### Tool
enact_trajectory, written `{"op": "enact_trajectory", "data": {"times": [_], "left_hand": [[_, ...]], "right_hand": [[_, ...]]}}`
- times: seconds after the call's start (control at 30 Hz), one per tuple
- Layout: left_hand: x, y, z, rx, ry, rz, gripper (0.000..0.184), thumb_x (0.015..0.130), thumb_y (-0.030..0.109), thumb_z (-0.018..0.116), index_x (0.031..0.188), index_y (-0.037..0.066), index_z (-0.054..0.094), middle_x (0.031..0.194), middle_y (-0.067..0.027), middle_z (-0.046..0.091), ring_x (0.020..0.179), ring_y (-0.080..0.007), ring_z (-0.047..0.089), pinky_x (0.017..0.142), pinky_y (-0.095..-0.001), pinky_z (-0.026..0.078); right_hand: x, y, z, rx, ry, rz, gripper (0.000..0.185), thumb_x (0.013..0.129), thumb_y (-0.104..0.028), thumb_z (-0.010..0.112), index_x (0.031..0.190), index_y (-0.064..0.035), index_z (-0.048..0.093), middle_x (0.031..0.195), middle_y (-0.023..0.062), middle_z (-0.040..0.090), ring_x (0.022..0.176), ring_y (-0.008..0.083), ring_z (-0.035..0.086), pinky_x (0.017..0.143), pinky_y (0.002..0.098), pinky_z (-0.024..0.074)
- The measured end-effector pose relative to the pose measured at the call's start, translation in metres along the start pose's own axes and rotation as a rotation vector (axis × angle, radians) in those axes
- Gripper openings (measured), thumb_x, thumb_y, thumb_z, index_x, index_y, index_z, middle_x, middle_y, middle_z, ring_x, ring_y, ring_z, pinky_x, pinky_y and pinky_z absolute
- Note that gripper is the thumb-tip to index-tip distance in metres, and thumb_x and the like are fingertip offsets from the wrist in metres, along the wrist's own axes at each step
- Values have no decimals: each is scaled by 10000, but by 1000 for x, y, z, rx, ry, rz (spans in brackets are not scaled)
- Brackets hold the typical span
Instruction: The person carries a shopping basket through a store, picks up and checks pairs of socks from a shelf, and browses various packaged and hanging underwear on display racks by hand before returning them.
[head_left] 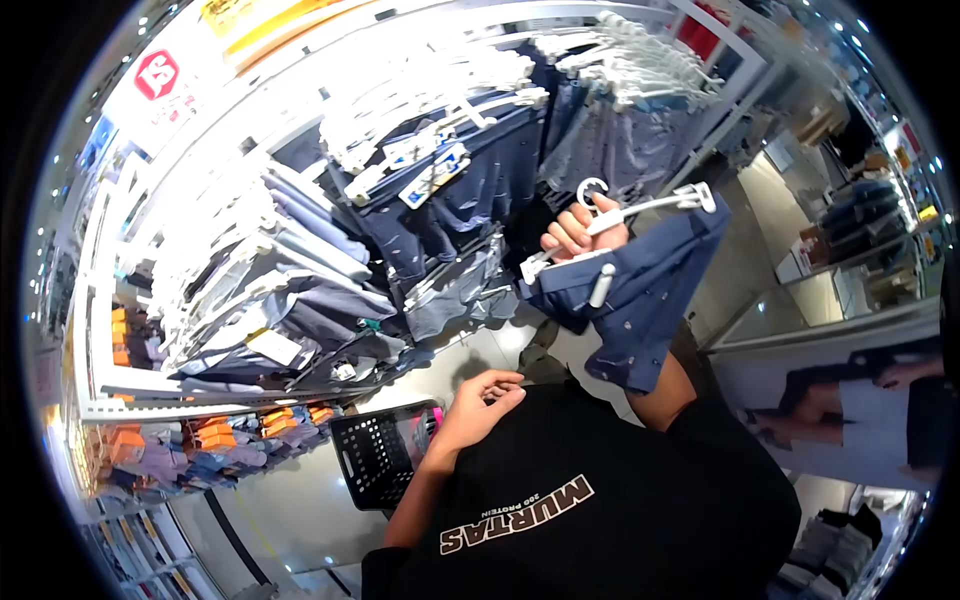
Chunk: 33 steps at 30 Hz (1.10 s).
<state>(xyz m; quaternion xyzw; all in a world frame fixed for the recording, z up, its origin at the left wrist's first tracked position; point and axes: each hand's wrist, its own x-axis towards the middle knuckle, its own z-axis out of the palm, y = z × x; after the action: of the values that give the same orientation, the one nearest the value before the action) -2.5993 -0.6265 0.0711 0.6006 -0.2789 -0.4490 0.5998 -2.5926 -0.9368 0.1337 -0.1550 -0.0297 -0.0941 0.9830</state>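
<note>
My right hand (588,232) is closed around the middle of a white clip hanger (655,206), just below its hook. Dark blue shorts (650,300) with small pale spots hang from its clips, with a white security tag (602,286) near the waistband. The shorts cover part of my right forearm. My left hand (480,408) is in front of my black T-shirt (600,480), fingers loosely bent, thumb apart, nothing visible in it. Beside my left forearm is a black shopping basket (370,460); whether it stands on the floor I cannot tell.
Ahead, a white rack holds dark blue shorts (490,170) on hangers. Grey and blue garments (290,270) hang to the left, above a lower row with orange tags (215,433). A display panel (850,400) stands at the right, near an aisle with more shelves.
</note>
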Motion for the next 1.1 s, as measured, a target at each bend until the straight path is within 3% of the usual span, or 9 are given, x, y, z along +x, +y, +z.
{"op": "enact_trajectory", "data": {"times": [0.13,0.27,0.37,0.6,0.7,0.77,0.87,0.97,1.1], "left_hand": [[-2,-8,-4,-46,112,-32,299,961,170,709,1179,-32,672,974,-54,700,852,-78,610,768,-237,496],[-1,-2,-26,-284,266,80,466,1070,382,494,1177,-45,648,1064,-105,703,960,-143,647,879,-286,510],[-2,19,-46,-482,337,183,593,1083,471,396,1293,-61,554,1210,-172,666,1063,-205,652,943,-329,507],[-8,37,-30,583,364,194,460,920,227,670,1329,51,552,1165,-149,628,971,-317,657,879,-399,512],[1,21,-14,565,511,46,323,922,196,645,1197,28,613,1023,-178,681,886,-366,676,799,-426,527],[10,-6,-10,310,588,237,262,928,133,640,1164,20,660,884,-115,684,747,-172,624,687,-328,489],[-6,1,-11,394,558,140,246,944,122,651,1148,-14,660,776,-35,645,699,-100,559,639,-290,452],[-8,-16,-17,312,519,43,235,948,120,658,1140,-16,660,768,-17,632,689,-73,536,625,-283,440],[-3,-30,-19,294,509,17,278,932,176,659,1151,4,678,751,-100,667,679,-154,620,648,-327,481]], "right_hand": [[-9,15,0,-409,173,-169,450,1017,-388,457,659,-116,480,520,0,381,514,173,387,752,380,440],[-29,41,37,-1283,348,-33,228,908,-145,723,748,-50,591,629,7,569,625,37,548,482,266,393],[-26,58,41,-2039,-180,-210,343,857,-302,784,730,-42,602,645,79,627,609,235,642,561,393,465],[-13,99,50,-2231,-433,-17,423,864,-435,743,788,-39,615,733,156,664,716,353,664,624,454,494],[-8,100,65,-2254,-540,227,402,843,-407,779,903,-24,674,816,159,697,785,338,689,690,428,524],[6,75,71,-1903,-693,59,373,814,-299,832,1000,-7,693,923,154,710,846,289,707,751,393,547],[27,30,108,-1779,-199,-238,223,859,-100,791,1020,6,680,907,49,698,835,129,672,780,285,544],[57,6,104,-1582,132,-511,162,958,-58,677,1106,0,645,810,-1,664,757,64,620,672,213,493],[86,18,103,-1676,66,-714,490,910,-79,725,1361,-34,538,1177,81,625,863,109,646,713,250,546]]}}
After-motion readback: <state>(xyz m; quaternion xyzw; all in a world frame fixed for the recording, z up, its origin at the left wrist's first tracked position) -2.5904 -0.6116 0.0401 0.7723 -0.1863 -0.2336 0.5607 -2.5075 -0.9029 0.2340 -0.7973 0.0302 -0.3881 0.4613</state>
